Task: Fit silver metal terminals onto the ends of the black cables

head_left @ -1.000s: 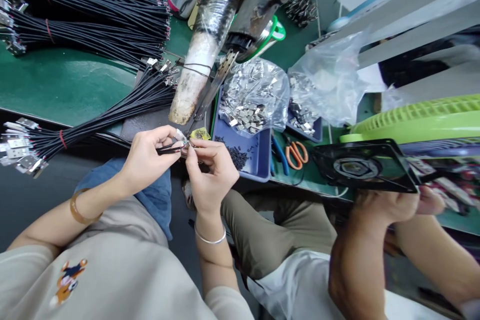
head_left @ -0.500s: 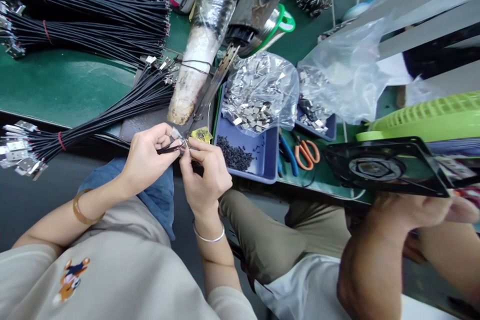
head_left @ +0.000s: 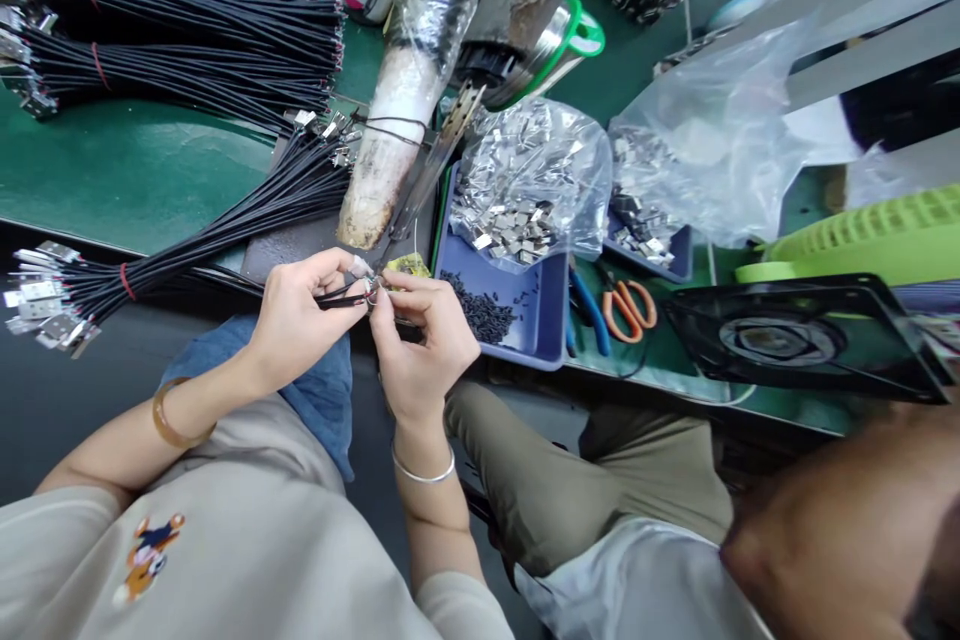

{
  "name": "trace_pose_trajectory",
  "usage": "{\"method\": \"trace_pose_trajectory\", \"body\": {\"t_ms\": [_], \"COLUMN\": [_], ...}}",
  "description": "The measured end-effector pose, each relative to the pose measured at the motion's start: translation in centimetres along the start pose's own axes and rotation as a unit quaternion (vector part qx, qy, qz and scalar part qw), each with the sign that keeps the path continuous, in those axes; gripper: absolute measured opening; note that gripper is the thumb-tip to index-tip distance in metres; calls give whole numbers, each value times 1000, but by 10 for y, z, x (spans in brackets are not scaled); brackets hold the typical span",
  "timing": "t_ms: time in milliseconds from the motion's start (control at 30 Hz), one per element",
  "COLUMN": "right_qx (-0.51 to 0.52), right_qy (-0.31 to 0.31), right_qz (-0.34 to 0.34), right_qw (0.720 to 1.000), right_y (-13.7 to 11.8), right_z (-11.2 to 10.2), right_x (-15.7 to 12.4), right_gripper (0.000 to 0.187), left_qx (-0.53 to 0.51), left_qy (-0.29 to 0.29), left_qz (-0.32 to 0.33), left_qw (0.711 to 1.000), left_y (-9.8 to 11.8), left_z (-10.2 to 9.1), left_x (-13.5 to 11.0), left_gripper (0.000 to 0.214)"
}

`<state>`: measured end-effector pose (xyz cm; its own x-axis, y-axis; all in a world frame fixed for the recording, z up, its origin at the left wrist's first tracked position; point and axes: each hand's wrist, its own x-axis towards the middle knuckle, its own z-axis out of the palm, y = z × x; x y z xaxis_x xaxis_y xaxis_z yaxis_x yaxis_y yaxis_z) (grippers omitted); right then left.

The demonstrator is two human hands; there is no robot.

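Observation:
My left hand point(head_left: 296, 320) pinches the end of a black wire point(head_left: 339, 299) at the bench's front edge. My right hand point(head_left: 421, 340) meets it fingertip to fingertip and pinches a small metal clip point(head_left: 370, 293) at the wire's tip. Both hands are closed. A fanned bundle of black wires point(head_left: 225, 220) with metal clips on their far ends lies just left of my hands. A wrapped soldering tool point(head_left: 397, 130) leans over the bench right above them.
A blue tray point(head_left: 534, 320) holds small black bits and a clear bag of metal clips point(head_left: 529, 185). Orange-handled scissors point(head_left: 628, 305) lie beside it. More wire bundles point(head_left: 187, 30) cover the green mat. A co-worker's arm point(head_left: 847, 540) and a black fan frame point(head_left: 802, 338) are at right.
My hands stay together, barely shifting. The co-worker's arm has moved closer and lower at the right, letting go of the black fan frame. The view has drifted slightly left.

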<state>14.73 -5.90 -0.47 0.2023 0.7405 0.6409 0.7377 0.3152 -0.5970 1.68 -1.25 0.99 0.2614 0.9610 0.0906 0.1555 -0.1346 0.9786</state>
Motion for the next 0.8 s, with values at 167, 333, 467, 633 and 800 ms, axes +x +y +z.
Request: {"method": "trace_pose_trajectory", "body": {"t_ms": [167,333,467,633,800], "right_qx": [-16,-56,-70,-5,-1], "right_qy": [19,17,19,33,48], "right_qz": [-26,-71,-89,-33,-71], "right_qw": [999,996,993,999,996], "right_y": [-2,-2,0,2,4], "right_z": [2,1,0,-3,-3], "right_x": [4,0,-5,-6,-8], "right_gripper": [14,17,17,15,16], "left_qx": [5,15,27,34,-31], "left_qy": [8,3,-10,-39,-115], "left_qz": [19,18,13,12,-16], "left_qw": [1000,1000,1000,999,993], "left_y": [7,6,3,2,6], "left_z": [-1,-1,-1,-7,-21], "left_x": [1,0,-3,-2,4], "left_gripper": [7,7,8,8,11]}}
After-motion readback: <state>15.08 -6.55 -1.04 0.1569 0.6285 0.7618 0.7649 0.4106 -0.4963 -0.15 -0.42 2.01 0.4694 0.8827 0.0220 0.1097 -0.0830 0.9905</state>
